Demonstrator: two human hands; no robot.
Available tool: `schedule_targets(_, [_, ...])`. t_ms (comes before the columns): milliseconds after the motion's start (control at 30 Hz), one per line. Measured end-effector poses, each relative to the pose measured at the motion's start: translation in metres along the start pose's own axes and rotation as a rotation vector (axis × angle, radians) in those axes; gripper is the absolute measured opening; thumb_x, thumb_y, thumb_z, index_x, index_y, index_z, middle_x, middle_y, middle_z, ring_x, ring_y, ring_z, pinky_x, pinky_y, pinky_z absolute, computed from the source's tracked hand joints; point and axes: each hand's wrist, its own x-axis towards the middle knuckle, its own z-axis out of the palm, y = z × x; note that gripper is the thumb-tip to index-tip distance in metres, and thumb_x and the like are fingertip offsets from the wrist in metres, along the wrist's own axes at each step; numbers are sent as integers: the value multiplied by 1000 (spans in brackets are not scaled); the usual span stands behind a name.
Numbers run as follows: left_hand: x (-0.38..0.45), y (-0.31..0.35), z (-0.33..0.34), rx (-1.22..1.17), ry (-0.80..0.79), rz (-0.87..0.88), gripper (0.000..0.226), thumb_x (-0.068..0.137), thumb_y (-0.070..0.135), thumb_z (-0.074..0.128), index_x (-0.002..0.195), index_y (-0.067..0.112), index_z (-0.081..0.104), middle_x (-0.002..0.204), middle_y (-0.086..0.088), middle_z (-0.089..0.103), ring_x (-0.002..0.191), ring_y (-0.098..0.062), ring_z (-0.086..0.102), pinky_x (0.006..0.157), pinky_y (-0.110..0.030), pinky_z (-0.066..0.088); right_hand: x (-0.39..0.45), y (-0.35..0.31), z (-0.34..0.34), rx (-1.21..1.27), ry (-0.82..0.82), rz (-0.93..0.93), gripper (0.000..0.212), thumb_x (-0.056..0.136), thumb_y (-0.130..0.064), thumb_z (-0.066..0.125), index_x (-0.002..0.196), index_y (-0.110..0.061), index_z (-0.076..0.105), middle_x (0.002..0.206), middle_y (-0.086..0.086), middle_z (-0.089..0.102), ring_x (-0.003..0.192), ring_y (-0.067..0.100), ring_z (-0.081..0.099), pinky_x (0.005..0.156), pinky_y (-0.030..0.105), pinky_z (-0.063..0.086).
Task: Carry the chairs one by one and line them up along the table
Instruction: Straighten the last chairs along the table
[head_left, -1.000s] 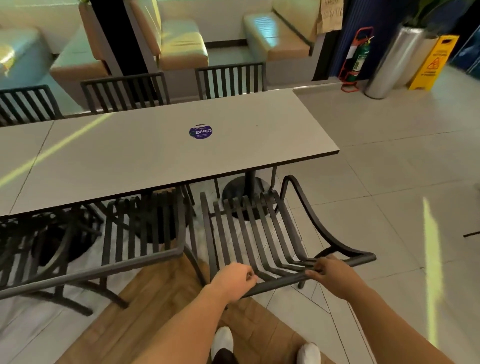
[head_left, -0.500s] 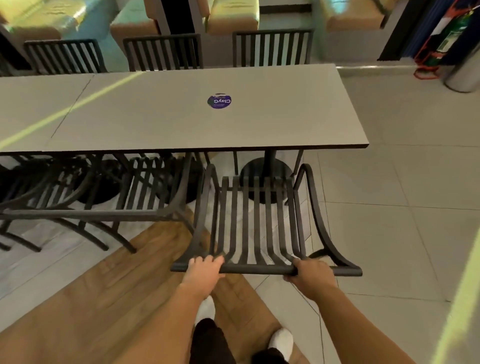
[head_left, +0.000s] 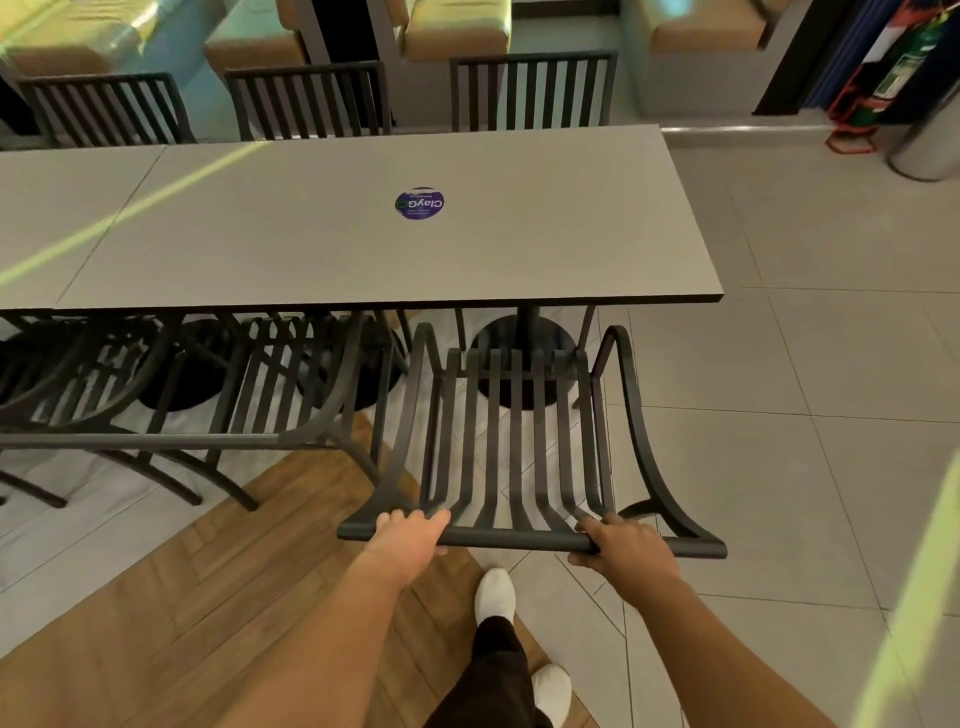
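A black slatted metal chair (head_left: 514, 441) stands at the near side of the long grey table (head_left: 322, 249), by its right end, square to the edge. My left hand (head_left: 410, 540) grips the left part of its top rail. My right hand (head_left: 623, 540) grips the right part of the same rail. To its left, two more black chairs (head_left: 291, 395) sit along the near edge with their seats under the tabletop. Three like chairs (head_left: 530, 91) line the far side.
The table's round black base (head_left: 524, 353) is just beyond the held chair. Cushioned booths (head_left: 457, 26) stand behind the far chairs. A fire extinguisher (head_left: 893, 78) and a steel bin (head_left: 930, 140) are at the far right. Open tiled floor lies to the right; my feet (head_left: 496, 592) are on wood flooring.
The held chair has swung from slanted to square with the table and moved closer to its edge. I have stepped forward; both hands keep their grip on the rail.
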Motion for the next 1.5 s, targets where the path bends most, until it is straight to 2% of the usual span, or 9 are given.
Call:
schedule_targets(233, [32,13,-33,-11,17,11,42,110,33,43,150,25,33,139,-14,55,129,-40,49,111,-55,34,37,27,-29,0,-24,5,48,98,-58,54,140,-36,47,140,1,53,132,28,49,115,47,37])
schedule_targets(600, [85,33,-82,-13,17,-15,38,109,30,46,145,24,36,134,-12,57,131,-39,49,116,-57,31,93,68,-72,-13,-75,-12,46,98,-55,55,140,-38,47,131,0,54,126,25,50,112,45,38])
schedule_targets(767, [98,42,-96,-14,-6,-13,41,109,32,45,149,25,34,136,-13,56,133,-40,47,117,-59,29,106,81,-87,-29,-95,-16,46,98,-55,55,140,-38,48,131,1,54,127,26,49,113,46,37])
schedule_targets(1100, [111,43,-106,-63,-24,-4,39,107,36,50,144,26,40,133,-9,59,133,-35,48,117,-57,31,123,90,-94,-11,-127,-18,46,96,-56,57,139,-38,49,134,3,55,129,29,48,113,50,36])
schedule_targets(1200, [109,42,-110,-115,-19,2,46,105,49,48,146,27,42,134,-6,58,131,-32,50,116,-52,33,122,90,-95,35,-116,8,48,95,-58,58,138,-41,50,135,2,55,129,28,47,114,49,36])
schedule_targets(1333, [105,42,-120,-215,-46,6,73,96,75,39,150,25,43,137,-5,57,129,-26,52,113,-48,41,117,90,-101,155,-131,44,55,88,-65,62,136,-38,54,127,-2,57,122,22,51,110,46,41])
schedule_targets(1400, [106,46,-128,-280,-22,16,77,95,78,35,148,22,47,135,-5,59,125,-24,56,109,-45,46,112,94,-109,313,-144,74,58,86,-66,65,132,-31,60,117,-6,62,109,15,58,102,39,48])
schedule_targets(1500, [111,62,-147,-324,38,31,65,100,70,35,140,21,55,127,-4,62,117,-21,60,99,-38,51,104,107,-128,478,-114,130,47,92,-62,61,122,-26,63,106,-6,67,96,10,64,94,33,51])
